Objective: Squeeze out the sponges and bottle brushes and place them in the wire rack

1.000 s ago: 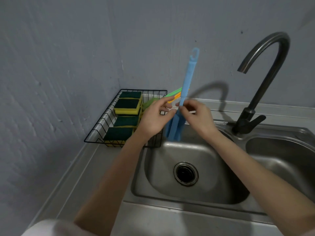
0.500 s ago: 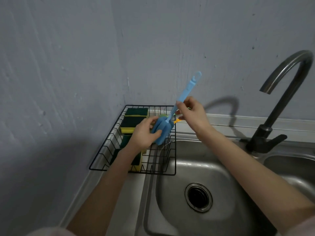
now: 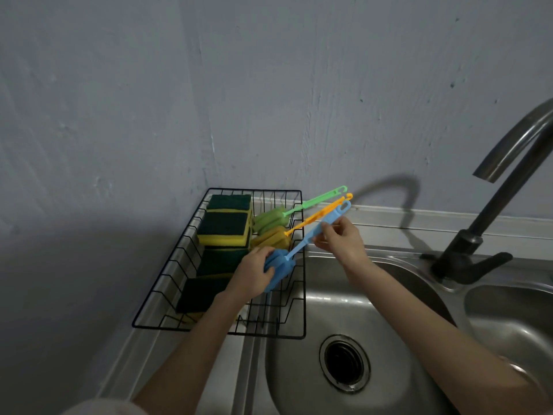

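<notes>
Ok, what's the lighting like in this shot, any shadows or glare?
Head view: dim overall; the faucet casts a curved shadow on the wall; a dark shadow covers the wall left of the wire rack; soft glare streaks the sink; wide-angle bending shows at the edges.

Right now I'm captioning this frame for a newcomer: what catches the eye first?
The blue bottle brush, held by both hands over the wire rack left of the sink: left hand on its sponge head, right hand on its handle. Behind it lie green and orange brushes.
</notes>
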Demonstrator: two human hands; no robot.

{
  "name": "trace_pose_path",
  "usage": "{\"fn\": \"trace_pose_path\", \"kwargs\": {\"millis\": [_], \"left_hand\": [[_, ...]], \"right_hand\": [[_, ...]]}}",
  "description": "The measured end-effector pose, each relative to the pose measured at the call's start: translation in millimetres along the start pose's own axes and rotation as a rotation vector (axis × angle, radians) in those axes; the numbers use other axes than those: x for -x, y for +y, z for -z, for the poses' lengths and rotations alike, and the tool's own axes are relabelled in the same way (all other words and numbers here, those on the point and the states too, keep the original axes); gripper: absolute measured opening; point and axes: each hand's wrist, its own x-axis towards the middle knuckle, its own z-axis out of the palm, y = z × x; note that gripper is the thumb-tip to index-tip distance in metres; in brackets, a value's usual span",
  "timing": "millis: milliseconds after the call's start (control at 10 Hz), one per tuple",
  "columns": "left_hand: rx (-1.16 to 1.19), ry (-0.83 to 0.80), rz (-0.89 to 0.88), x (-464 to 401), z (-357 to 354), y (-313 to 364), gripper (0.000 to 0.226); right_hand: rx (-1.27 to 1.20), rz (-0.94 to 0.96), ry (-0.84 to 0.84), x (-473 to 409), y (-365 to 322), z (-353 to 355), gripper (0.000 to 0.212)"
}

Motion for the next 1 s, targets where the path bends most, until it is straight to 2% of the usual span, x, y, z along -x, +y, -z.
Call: {"fn": "trace_pose_path", "kwargs": {"millis": [100, 500, 800, 900, 1000], "left_hand": [[-0.032, 0.049, 0.024, -2, 0, 0, 0.033], [-0.088, 0.131, 0.053, 2, 4, -5, 0.027], [-0.064, 0.039, 0.086, 3, 10, -4, 0.041], [-0.069, -0.036, 0.069, 4, 13, 2, 0.051], [-0.074, -0.041, 0.059, 4, 16, 9, 0.054]], "right_hand": [[-0.109, -0.044, -0.029, -2, 2, 0, 0.008], [-0.201, -0.1, -0.036, 3, 16, -8, 0.006], [-0.208, -0.138, -0.069, 0, 18, -7, 0.008], [-0.109, -0.173, -0.119, 5, 19, -3, 0.012], [-0.013, -0.173, -0.138, 7, 18, 0, 0.02]]}}
